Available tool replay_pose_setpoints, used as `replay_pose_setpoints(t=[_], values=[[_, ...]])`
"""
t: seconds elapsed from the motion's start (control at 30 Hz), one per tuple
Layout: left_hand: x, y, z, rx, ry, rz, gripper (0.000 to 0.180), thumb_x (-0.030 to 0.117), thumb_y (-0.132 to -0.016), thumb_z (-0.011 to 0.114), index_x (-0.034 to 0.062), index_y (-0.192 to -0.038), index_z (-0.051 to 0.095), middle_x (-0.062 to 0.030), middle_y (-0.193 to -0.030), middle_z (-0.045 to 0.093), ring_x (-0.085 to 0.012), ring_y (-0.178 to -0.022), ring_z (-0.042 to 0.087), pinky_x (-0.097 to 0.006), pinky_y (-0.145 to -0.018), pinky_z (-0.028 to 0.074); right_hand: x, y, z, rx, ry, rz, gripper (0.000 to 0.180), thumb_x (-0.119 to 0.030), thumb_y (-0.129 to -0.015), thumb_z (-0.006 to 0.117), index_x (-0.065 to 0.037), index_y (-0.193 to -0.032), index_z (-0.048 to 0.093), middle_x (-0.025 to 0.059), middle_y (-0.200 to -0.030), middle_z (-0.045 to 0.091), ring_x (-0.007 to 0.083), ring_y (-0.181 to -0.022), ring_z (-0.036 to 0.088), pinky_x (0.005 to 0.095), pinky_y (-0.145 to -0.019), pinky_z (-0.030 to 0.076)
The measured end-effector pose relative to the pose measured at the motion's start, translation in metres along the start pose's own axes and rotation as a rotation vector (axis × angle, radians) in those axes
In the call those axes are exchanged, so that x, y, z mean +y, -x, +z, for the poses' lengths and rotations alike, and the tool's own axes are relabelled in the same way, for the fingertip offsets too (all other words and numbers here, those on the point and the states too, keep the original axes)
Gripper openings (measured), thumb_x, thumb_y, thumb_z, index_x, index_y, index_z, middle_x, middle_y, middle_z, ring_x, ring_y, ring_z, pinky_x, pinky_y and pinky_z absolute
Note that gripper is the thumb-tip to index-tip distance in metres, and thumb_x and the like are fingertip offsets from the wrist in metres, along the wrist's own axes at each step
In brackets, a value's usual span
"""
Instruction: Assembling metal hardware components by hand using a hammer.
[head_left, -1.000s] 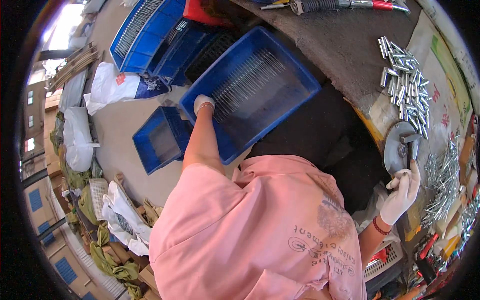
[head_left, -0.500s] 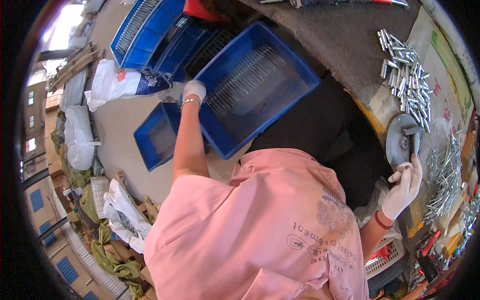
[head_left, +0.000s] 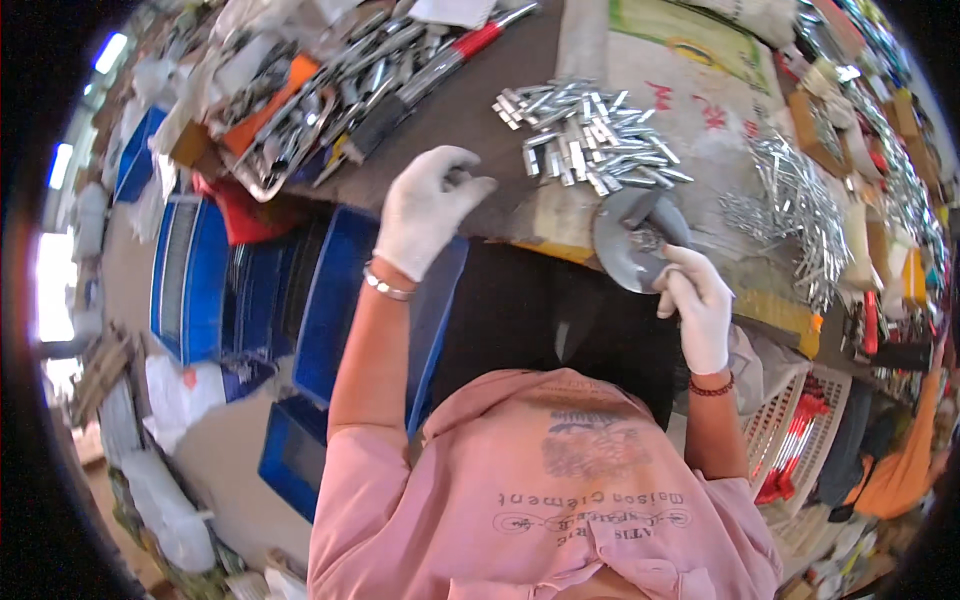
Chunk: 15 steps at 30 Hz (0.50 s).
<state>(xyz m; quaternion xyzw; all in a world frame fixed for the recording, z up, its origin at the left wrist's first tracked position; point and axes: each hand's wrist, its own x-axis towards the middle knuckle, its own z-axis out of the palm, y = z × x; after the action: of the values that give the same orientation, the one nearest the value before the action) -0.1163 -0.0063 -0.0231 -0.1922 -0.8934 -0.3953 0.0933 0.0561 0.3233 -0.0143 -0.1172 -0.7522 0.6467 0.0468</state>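
The left arm (head_left: 368,370) is stretched forward, the left hand (head_left: 420,205) half-curled with thumb (head_left: 476,191) apart; the right hand (head_left: 702,312) is held lower, index finger (head_left: 684,258) extended.

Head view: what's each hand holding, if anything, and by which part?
Nothing visible in the left hand. The right hand is at the grey disc, by its near right edge; whether it grips it is unclear.
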Motion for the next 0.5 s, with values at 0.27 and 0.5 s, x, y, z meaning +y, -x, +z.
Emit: replay_pose_setpoints(t=[0.27, 0.5], values=[[0.043, -0.056, 0.068, -0.018, -0.075, -0.129, 0.052, 0.031, -0.087, 0.080, 0.0141, -0.134, 0.066, -0.0098, -0.091, 0.074, -0.0265, -0.084, 0.073, -0.041, -0.079, 0.056, 0.005, -0.007, -0.007, -0.071, -0.064, -0.013, 0.031, -0.004, -0.104, 0.057, 0.000, -0.133, 0.068, 0.0046, -0.092, 0.073, 0.0081, -0.069, 0.063, 0.0250, -0.064, 0.053], [0.026, -0.045, 0.041, -0.297, 0.079, -0.274, 0.060, 0.013, -0.092, 0.070, 0.0008, -0.148, 0.055, -0.0050, -0.086, 0.069, -0.0139, -0.076, 0.065, -0.029, -0.069, 0.054, -0.004, 0.008, -0.060, 0.236, 0.473, -0.426, 0.014, -0.017, -0.092, 0.076, -0.009, -0.103, 0.078, 0.0128, -0.100, 0.076, 0.0307, -0.087, 0.075, 0.0386, -0.079, 0.060]])
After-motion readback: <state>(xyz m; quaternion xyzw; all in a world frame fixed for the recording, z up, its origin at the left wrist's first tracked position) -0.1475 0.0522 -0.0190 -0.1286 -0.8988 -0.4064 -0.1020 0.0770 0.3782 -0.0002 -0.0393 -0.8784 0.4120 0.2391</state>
